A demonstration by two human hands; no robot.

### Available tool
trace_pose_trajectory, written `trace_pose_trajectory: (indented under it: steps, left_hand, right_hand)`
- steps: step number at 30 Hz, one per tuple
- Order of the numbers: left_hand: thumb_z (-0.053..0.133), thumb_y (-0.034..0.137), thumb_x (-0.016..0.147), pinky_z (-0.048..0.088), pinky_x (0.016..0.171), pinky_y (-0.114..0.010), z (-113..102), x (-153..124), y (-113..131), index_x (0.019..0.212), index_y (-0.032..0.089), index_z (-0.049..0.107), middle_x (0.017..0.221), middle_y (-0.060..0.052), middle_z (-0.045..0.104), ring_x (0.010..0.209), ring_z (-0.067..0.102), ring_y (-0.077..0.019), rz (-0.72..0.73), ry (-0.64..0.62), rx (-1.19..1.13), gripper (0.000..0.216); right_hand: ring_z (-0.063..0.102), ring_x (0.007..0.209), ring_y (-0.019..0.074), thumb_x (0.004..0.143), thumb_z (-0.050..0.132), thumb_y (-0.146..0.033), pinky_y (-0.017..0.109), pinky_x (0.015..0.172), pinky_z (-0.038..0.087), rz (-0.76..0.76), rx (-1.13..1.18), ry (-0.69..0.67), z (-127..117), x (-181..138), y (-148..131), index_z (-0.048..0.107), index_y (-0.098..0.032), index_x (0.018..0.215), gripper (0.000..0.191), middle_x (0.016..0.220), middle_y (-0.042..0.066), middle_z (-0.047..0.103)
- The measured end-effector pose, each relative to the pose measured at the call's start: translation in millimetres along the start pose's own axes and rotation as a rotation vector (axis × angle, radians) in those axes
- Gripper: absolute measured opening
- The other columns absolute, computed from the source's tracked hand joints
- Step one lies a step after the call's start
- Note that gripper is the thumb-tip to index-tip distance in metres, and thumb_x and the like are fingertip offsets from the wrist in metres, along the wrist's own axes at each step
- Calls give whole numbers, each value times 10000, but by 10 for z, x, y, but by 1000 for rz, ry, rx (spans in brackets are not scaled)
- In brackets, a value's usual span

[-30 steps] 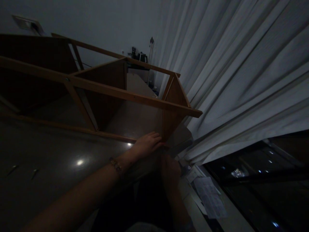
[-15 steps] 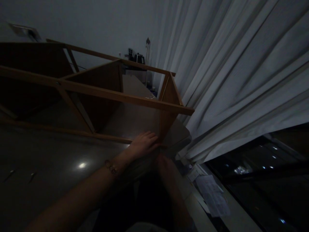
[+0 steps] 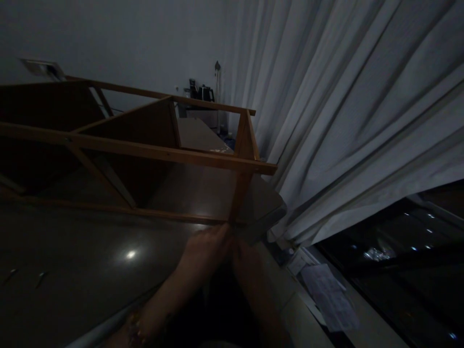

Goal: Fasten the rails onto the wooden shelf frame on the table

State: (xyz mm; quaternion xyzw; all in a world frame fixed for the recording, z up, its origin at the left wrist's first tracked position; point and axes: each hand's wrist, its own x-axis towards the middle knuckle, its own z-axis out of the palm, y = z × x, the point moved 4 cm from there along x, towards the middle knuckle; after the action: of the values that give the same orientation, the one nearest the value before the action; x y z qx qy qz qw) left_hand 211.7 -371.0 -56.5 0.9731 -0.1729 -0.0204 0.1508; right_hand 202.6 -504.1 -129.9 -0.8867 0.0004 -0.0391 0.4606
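A wooden shelf unit (image 3: 174,153) lies on its side on a dark, glossy table (image 3: 155,246). My left hand (image 3: 207,245) is closed at the unit's lower near corner, its fingertips by the end of the bottom rail. Close beside it, almost touching, my right hand (image 3: 247,257) is closed just below that corner. Whatever the fingers pinch is hidden in the dim light. Two small screw-like pieces, a left one (image 3: 10,275) and a right one (image 3: 41,278), rest on the table at far left.
A long white curtain (image 3: 311,106) hangs along the right side. Papers (image 3: 328,295) lie on a ledge beside the dark window (image 3: 402,251). A black kettle (image 3: 206,93) stands at the back near the wall.
My left hand has moved down and closed in towards my right hand, off the rail's upper side. The view has shifted slightly, and the shelf unit appears a little further left.
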Motion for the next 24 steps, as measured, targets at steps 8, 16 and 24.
trace_pose_trajectory:
  steps: [8,16,24]
  left_hand:
    - [575,177,923,527,797,-323,73,10,-13,1322,300,575,1116,-59,676,964,653,-221,165,28,79,417]
    - [571,199,941,540,848,-384,129,-12,-37,1382,314,549,1133,-76,652,996,619,-249,143,23,42,457]
    - [574,198,941,534,844,-385,133,7,-15,1316,294,604,1127,-76,644,998,605,-255,152,41,17,388]
  right_hand:
    - [692,839,194,986,418,-356,283,767,473,-37,155,-46,56,6,-55,697,-208,984,316,951,100,743]
    - [690,945,196,978,440,-457,283,807,520,-3,305,-32,3,-48,-48,670,-212,1085,353,1058,83,734]
    - [588,552,148,969,391,-591,253,549,439,69,303,-30,20,-63,74,680,-196,787,522,606,22,641]
